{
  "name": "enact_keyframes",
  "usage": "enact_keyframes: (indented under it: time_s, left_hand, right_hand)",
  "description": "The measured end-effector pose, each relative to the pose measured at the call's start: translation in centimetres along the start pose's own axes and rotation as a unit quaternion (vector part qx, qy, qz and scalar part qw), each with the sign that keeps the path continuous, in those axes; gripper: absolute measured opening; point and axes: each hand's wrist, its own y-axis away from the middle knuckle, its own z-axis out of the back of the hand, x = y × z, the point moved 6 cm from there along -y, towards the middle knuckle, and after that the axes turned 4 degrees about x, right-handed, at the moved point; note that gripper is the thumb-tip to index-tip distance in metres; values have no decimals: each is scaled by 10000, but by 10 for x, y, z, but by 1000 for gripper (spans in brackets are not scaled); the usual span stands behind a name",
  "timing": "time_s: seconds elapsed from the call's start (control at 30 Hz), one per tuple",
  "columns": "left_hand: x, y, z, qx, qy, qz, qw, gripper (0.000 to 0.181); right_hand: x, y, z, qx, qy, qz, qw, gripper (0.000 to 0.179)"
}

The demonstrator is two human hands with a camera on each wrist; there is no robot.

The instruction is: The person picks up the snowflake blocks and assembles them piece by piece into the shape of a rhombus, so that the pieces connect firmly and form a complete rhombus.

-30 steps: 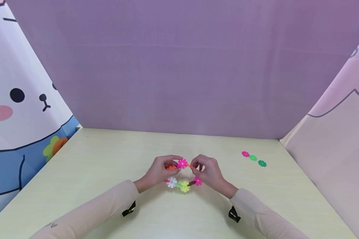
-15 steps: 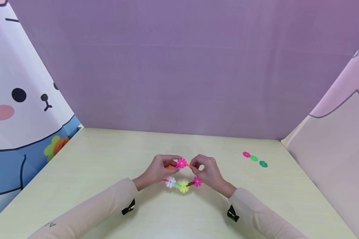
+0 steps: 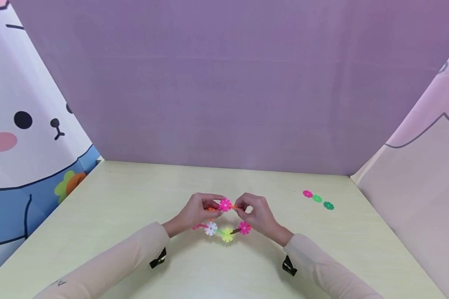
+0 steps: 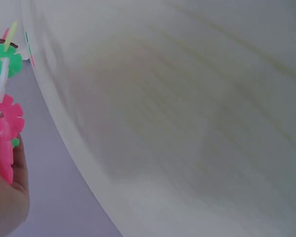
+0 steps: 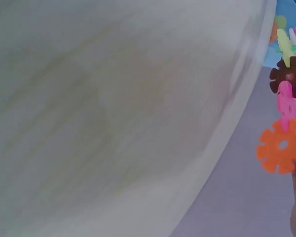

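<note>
A ring-like chain of slotted plastic flower discs hangs between both hands, over the table. My left hand (image 3: 199, 209) pinches it beside an upright pink disc (image 3: 225, 204). My right hand (image 3: 257, 214) pinches an orange disc seen edge-on, right at the pink one. Along the lower stretch come a white disc (image 3: 210, 228), a yellow disc (image 3: 227, 235), and another pink disc (image 3: 244, 227). In the left wrist view, a green disc (image 4: 4, 60) sits above a pink one at the fingers. In the right wrist view, an orange disc (image 5: 278, 148) joins pink and a brown disc (image 5: 287, 76). Fingers hide parts of the chain.
Three loose flower discs lie in a slanting row at the right back of the table (image 3: 142, 187): a pink disc (image 3: 307, 194), a light green disc (image 3: 317, 198) and a dark green disc (image 3: 328, 205). A purple backdrop (image 3: 224, 91) stands behind the table.
Both hands and the chain have drifted slightly left in the head view. Both grips look the same, and the three loose discs lie where they were.
</note>
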Motion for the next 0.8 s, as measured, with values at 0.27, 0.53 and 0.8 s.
enact_keyframes:
  time_s: [0.27, 0.53, 0.8]
  left_hand:
    - [3, -1, 1, -29, -351, 13, 9994, 38]
    - [8, 0, -5, 132, -205, 126, 9996, 42]
    - [7, 1, -5, 66, -326, 75, 9994, 40]
  right_hand:
    - [-2, -4, -1, 241, 330, 39, 9992, 14]
    - [-8, -2, 1, 686, 411, -238, 9965, 14]
    - [-29, 11, 17, 917, 563, -495, 9930, 17]
